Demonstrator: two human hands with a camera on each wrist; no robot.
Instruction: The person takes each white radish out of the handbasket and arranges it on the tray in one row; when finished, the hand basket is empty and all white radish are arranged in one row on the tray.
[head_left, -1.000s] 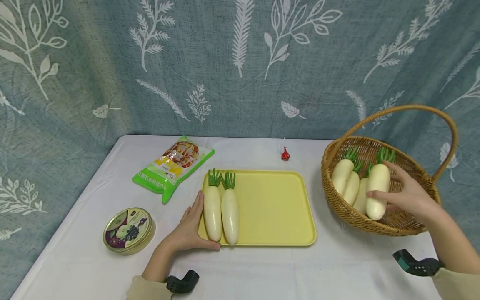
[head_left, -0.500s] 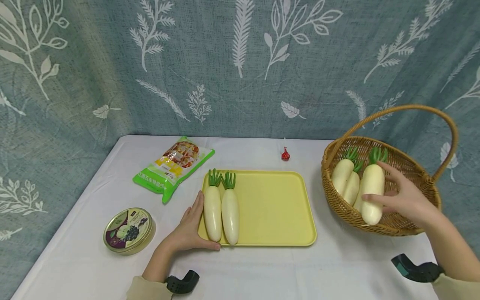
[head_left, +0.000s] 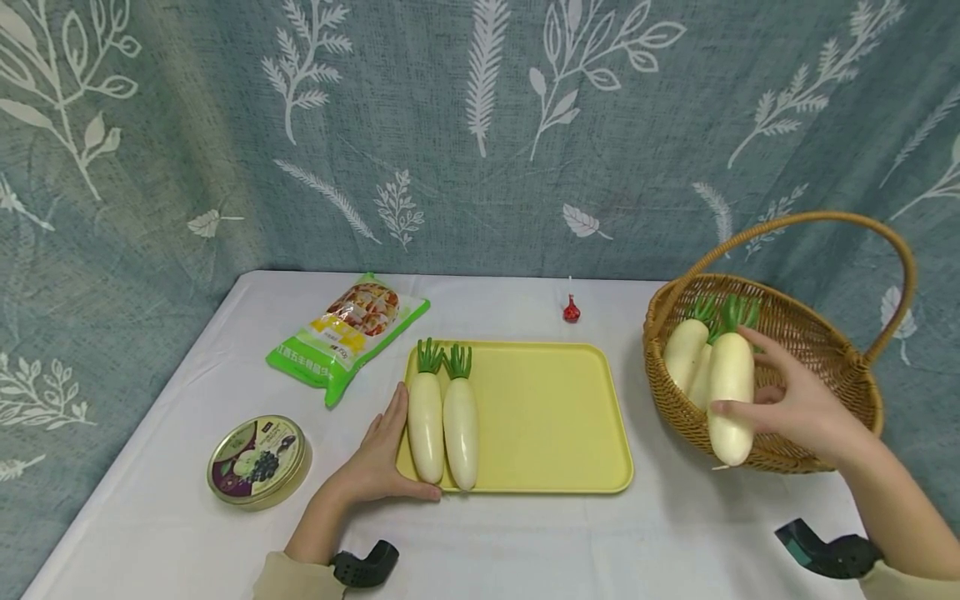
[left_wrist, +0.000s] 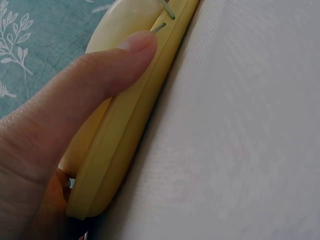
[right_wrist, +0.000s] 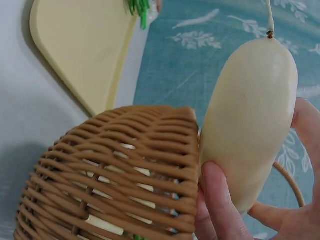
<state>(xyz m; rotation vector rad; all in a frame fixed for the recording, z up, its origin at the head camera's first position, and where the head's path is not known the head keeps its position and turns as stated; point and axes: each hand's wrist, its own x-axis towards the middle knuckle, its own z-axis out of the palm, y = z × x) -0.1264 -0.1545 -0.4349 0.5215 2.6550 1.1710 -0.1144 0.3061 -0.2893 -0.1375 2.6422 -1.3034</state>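
Here, the person's right hand [head_left: 798, 408] holds a white radish [head_left: 731, 379], thumb on one side and fingers on the other, at the near left rim of a wicker basket [head_left: 675, 417]; whether radish and rim touch cannot be told. Well apart from it, the left hand [head_left: 378, 458] lies spread around the near left corner of a yellow tray [head_left: 547, 417], thumb on the edge. For a good lift, a secure grip around the smooth body seems best, with the thin root tip clear of the weave and the leaves free of neighbouring tops. Counted, there is one radish in the right hand, two radishes [head_left: 461, 433] side by side on the tray, and at least two more radishes [head_left: 684, 350] in the basket, others possibly hidden. The surface [head_left: 540, 542] also carries one snack bag [head_left: 345, 329], one round tin [head_left: 255, 458] and one small red item [head_left: 572, 311].
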